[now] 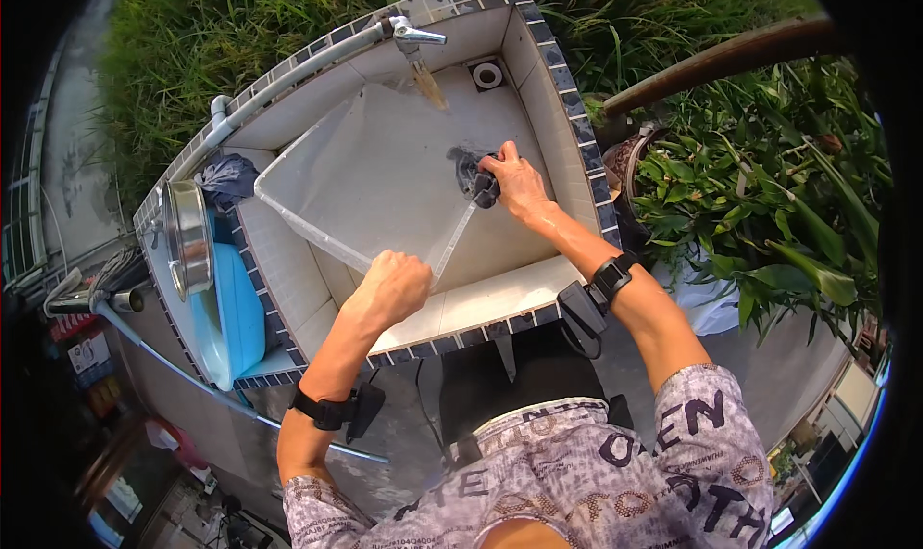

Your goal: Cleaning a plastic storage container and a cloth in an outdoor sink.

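My left hand [395,283] is closed on the near corner of a clear plastic container [310,233], which stands tilted in a tiled sink [472,296]. Its far side lies under the lever tap [418,35], where water runs down. My right hand [515,181] pinches a dark wet cloth [476,177] against the container's right part; the fingertips are partly hidden by the cloth. How deep the water in the container is, I cannot tell.
Left of the basin, a blue plastic basin [241,318] and a metal pot [189,239] stand on edge beside a crumpled dark cloth [227,179]. A pipe [303,69] follows the back rim. Leafy plants [786,224] crowd the right side.
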Available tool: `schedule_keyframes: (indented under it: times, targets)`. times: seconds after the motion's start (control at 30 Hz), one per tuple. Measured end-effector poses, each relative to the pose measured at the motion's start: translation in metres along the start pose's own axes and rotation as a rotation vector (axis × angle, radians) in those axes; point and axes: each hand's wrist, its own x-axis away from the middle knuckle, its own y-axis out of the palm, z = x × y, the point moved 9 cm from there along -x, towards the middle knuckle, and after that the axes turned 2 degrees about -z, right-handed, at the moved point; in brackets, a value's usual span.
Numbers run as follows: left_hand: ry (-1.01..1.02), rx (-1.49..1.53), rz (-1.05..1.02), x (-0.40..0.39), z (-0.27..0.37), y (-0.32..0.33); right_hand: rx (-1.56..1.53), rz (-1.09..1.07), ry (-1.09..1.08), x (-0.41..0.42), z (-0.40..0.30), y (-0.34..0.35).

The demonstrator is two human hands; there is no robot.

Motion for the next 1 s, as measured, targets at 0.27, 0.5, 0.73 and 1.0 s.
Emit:
schedule_keyframes:
  times: [0.27,0.5,0.73,1.0]
  targets:
    - [0.128,-0.082,-0.207,-0.021,0.021,-0.031,-0.194,-0.071,0.068,0.027,0.011,0.056]
    - [0.111,-0.027,-0.172,-0.024,0.013,-0.051,-0.408,-0.111,0.130,0.041,0.004,0.069]
    - [-0.029,0.165,-0.106,-0.023,-0.008,-0.092,-0.577,-0.216,0.171,0.026,0.007,0.062]
    - [-0.427,0.938,0.132,0.045,-0.087,-0.118,-1.210,-0.218,0.584,-0.022,0.026,0.050]
